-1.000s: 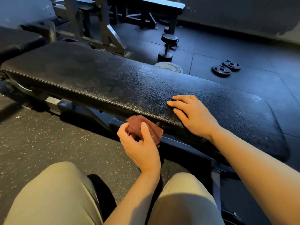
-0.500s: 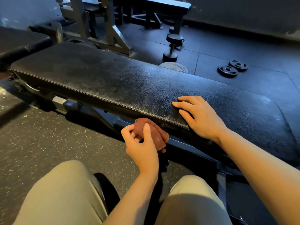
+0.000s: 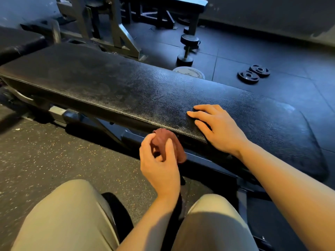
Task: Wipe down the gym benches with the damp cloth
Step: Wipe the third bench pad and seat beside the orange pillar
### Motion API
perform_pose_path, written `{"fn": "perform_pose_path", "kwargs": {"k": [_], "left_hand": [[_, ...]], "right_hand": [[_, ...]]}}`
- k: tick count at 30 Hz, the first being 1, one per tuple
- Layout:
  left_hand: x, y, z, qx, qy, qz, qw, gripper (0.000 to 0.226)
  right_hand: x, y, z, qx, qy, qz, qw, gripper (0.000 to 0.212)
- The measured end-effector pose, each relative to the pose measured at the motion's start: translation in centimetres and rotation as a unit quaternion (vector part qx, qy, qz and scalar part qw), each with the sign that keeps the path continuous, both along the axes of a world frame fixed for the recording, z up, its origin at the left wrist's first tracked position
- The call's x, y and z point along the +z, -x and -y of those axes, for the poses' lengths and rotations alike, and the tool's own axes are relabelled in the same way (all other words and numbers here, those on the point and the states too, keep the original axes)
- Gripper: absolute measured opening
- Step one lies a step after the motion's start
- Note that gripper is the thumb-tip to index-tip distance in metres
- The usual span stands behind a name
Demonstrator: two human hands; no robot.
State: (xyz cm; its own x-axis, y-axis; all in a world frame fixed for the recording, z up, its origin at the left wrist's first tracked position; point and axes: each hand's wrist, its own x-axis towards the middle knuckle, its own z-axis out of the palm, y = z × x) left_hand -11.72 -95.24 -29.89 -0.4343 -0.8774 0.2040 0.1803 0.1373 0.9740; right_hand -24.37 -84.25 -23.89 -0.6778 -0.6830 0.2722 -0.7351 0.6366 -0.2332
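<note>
A long black padded gym bench (image 3: pixel 126 95) runs across the view from upper left to lower right. My left hand (image 3: pixel 160 160) grips a bunched reddish-brown cloth (image 3: pixel 168 140) just below the bench's near edge, against its side. My right hand (image 3: pixel 219 129) rests flat on the bench top near that edge, fingers straight and pointing left. My knees in beige trousers fill the bottom of the view.
A second black pad (image 3: pixel 18 42) lies at far left. Behind the bench stand a grey metal rack frame (image 3: pixel 125 38), a dumbbell (image 3: pixel 187 49), a pale weight plate (image 3: pixel 190 72) and two small black plates (image 3: pixel 253 74) on the dark floor. Another bench (image 3: pixel 181 4) stands farther back.
My left hand has shifted the cloth slightly right and reworked its grip on it, below the bench edge. The right hand has stayed flat on the bench top.
</note>
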Motion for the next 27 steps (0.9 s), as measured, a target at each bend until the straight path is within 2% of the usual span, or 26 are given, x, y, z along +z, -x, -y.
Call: {"fn": "perform_pose_path", "kwargs": {"k": [3,6,7,12,14,18,20,22,24,27], "left_hand": [[0.2,0.6,-1.1,-0.046,-0.015,0.010,0.999,0.029],[-0.3,-0.2,-2.8,-0.152,0.013,0.030,0.988,0.029],[-0.5,-0.5,-2.7,-0.159,0.028,0.033,0.986,0.029],[0.7,0.0,1.0,0.008,0.048,0.019,0.999,0.029],[0.9,0.6,1.2,0.007,0.053,0.020,0.998,0.029],[0.6,0.2,-2.1,-0.089,0.087,0.040,0.991,0.036],[0.2,-0.3,-2.8,-0.119,0.055,0.043,0.990,0.035],[0.2,-0.2,-1.7,-0.083,-0.006,0.034,0.996,0.039],[0.5,0.1,0.4,0.006,-0.037,0.002,0.999,0.044],[1.1,0.4,1.8,0.048,0.019,-0.006,0.999,0.044]], "right_hand": [[0.1,-0.1,0.0,-0.002,-0.004,-0.004,1.000,0.039],[0.2,-0.1,0.0,-0.001,-0.007,0.001,1.000,0.040],[0.2,-0.1,0.0,0.000,-0.007,0.004,1.000,0.041],[0.1,0.0,-0.1,-0.004,-0.002,0.001,1.000,0.041],[0.0,0.0,0.0,-0.003,-0.004,-0.001,1.000,0.040],[0.1,0.0,-0.1,-0.002,-0.002,-0.003,1.000,0.041],[0.1,-0.1,-0.1,-0.001,-0.005,0.000,1.000,0.041],[0.1,0.0,-0.2,0.000,-0.004,0.004,1.000,0.042],[-0.1,0.2,-0.1,0.002,-0.001,0.003,1.000,0.041],[-0.2,0.2,-0.1,0.001,0.003,0.001,1.000,0.040]]}}
